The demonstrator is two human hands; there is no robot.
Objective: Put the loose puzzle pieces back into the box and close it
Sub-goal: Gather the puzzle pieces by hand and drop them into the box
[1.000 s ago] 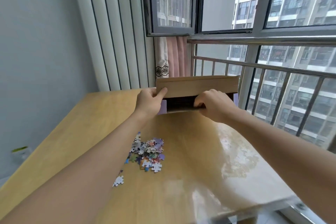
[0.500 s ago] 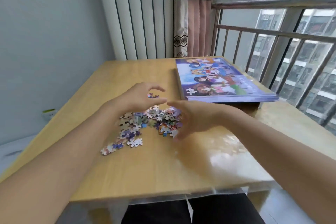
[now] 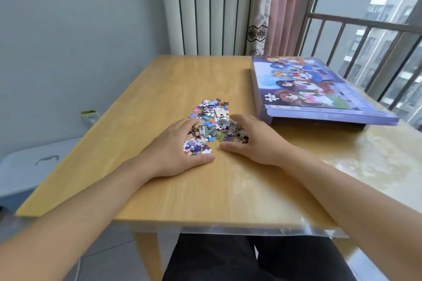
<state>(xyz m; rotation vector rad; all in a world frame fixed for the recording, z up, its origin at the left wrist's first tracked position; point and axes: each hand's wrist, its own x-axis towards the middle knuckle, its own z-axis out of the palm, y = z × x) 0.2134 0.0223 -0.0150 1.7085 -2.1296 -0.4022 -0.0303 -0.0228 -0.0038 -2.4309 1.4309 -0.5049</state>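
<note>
Head view: a heap of loose puzzle pieces point(image 3: 212, 125) is seen lying on the wooden surface point(image 3: 159, 89), roughly midway between its left and right edges and somewhat nearer the near edge than the far one. The heap is flanked by both hands. The left hand point(image 3: 180, 155) is laid against the heap's left side with fingers curved inward over the pieces and thumb stretched along the surface; the right hand point(image 3: 255, 141) is cupped against the right side in the same manner. Pieces are touched and partly covered by the fingers, but none are seen lifted or pinched; the hands are held as a loose scoop, not closed tight.

The puzzle box point(image 3: 319, 91) is placed towards the far right corner, well apart from the heap. Its printed lid appears to be resting on top, slightly raised at the near end, and the interior cannot be seen.

The task is judged to be at an early stage: the pieces are only being gathered. Still to be done, it seems, are the carrying of the pieces to the box, their placing inside, and the closing of the lid.
</note>
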